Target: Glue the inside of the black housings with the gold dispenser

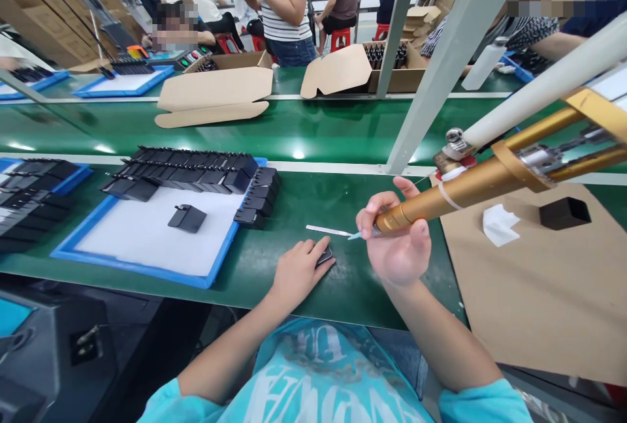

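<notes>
My left hand [296, 271] lies flat on the green bench and covers a small black part [324, 256], of which only an edge shows. My right hand [398, 235] is closed around the tip of a gold dispensing tool [470, 185] that hangs from tubes at the upper right. Its pale blue nozzle [354, 235] points left, just above and to the right of the covered part. A thin white strip [329, 230] lies on the bench just beyond the nozzle.
A blue-rimmed white tray [147, 230] at left carries rows of black parts [191, 172] and one loose part [187, 218]. A brown cardboard sheet [539, 292] at right holds a white scrap [498, 224] and a black box [564, 212]. Open cartons and other people stand beyond the conveyor.
</notes>
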Available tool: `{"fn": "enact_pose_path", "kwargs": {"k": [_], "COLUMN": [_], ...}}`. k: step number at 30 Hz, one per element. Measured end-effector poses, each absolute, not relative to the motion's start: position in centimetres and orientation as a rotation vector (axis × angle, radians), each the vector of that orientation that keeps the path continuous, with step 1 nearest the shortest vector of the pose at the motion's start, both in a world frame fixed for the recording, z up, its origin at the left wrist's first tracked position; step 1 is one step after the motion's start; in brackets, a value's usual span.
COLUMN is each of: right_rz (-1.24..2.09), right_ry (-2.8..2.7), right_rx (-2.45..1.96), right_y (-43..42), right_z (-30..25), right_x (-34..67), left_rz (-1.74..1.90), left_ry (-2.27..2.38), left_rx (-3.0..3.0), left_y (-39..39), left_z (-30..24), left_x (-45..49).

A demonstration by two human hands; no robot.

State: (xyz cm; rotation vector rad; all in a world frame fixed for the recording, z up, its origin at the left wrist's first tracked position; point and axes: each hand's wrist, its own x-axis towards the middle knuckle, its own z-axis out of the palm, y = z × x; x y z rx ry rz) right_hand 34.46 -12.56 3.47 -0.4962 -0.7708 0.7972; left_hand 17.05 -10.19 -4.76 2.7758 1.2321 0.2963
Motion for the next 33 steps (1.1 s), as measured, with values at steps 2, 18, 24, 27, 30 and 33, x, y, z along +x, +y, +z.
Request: {"fn": "enact_pose_path", "kwargs": {"k": [2,18,24,27,30,33], "right_rz": [0.799,0.789,0.789,0.791,0.788,0.778], "right_ry": [-0.772,-0.739,-0.693,-0.677,-0.664,-0.670], "right_rx": [-0.494,-0.556,-0.598,-0.622,-0.640,-0.650], "right_y": [-12.6,-12.8,-12.9,-12.7,-12.7,-12.7], "right_z": [3.4,3.9,3.8,3.9,4.0,4.1], "right_x": [34.4,34.4,34.9,34.9,34.8,34.7], "left_rz": [0.177,0.704,0.990,1.013,0.759,0.483], "left_ry": [1.224,0.933,1.330,1.881,2.180,2.201], "left_rx": [2.803,1.279,1.689,2.086,2.383,2.566], "left_y": [-10.2,-8.7,-6.8,-4.4,-1.6,0.4], "left_z": [-4.3,-4.6,-2.7,-1.8,-1.9,-2.4], "left_x": [17.2,14.6,8.1,3.4,-0.2,-1.9]}}
